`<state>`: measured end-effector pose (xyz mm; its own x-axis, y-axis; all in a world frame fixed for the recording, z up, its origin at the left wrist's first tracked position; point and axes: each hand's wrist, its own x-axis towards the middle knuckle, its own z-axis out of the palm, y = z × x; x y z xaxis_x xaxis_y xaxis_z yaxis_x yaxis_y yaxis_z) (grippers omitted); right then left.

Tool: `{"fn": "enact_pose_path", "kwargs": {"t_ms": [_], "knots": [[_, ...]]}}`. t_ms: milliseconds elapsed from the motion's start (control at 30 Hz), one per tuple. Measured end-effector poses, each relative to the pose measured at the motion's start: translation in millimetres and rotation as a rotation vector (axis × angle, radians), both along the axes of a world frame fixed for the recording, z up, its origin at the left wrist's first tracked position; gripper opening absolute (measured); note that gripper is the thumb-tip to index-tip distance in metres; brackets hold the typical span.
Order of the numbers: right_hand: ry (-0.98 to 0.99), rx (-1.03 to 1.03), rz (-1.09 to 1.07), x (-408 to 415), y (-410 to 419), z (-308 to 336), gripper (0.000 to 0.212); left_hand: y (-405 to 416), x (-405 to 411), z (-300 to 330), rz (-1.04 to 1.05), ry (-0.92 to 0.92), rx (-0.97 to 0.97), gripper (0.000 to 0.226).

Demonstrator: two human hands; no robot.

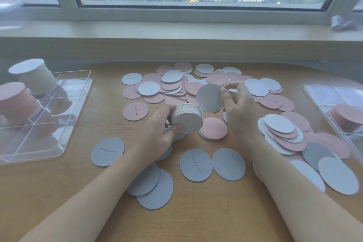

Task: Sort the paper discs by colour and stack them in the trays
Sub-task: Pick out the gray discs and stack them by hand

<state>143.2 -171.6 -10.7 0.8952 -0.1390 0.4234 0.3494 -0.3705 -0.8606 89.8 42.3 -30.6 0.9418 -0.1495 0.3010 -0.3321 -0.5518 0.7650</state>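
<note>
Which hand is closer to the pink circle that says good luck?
The left hand. It holds a white stack just right of that pink disc. The right hand is farther right, pinching a single grey disc above the table.

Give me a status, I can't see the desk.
Left hand grips grey disc stack. Right hand pinches single grey disc. Loose pink and grey discs cover table; nothing blocking.

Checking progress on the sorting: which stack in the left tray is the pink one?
The nearer, leftmost stack in the left tray is pink; the white stack stands behind it.
</note>
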Motion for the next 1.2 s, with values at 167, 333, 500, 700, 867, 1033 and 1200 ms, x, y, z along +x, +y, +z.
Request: {"fn": "enact_pose_path", "kwargs": {"t_ms": [167, 333, 500, 700, 867, 1033, 1200], "knots": [[0.063, -0.012, 0.191, -1.4, 2.9, -3.8, 0.006, 0.4, -0.2, -0.6, -0.001, 0.000, -0.008, 0.030], [0.086, -0.017, 0.332, -6.7, 4.2, -0.5, 0.005, 1.2, 1.1, -1.6, 0.037, 0.015, 0.026, 0.035], [0.091, -0.057, 0.397, -9.1, 5.0, 0.0, 0.008, -1.1, 1.9, -2.6, 0.052, 0.005, 0.063, 0.054], [0.029, -0.251, 0.444, -10.3, 4.0, -1.7, 0.021, -0.3, 3.4, -4.7, 0.066, -0.034, 0.087, 0.049], [-0.149, -0.473, 0.405, -5.8, 9.9, -6.6, 0.043, 1.3, 3.9, -3.5, 0.101, -0.042, 0.069, 0.039], [-0.118, -0.554, 0.438, -5.1, 8.9, -6.6, 0.042, -0.6, 5.9, -6.7, 0.041, -0.047, 0.130, 0.055], [-0.079, -0.508, 0.421, -1.0, 9.0, -5.0, 0.041, -0.8, 6.0, -2.7, 0.058, -0.027, 0.072, 0.035]]}}
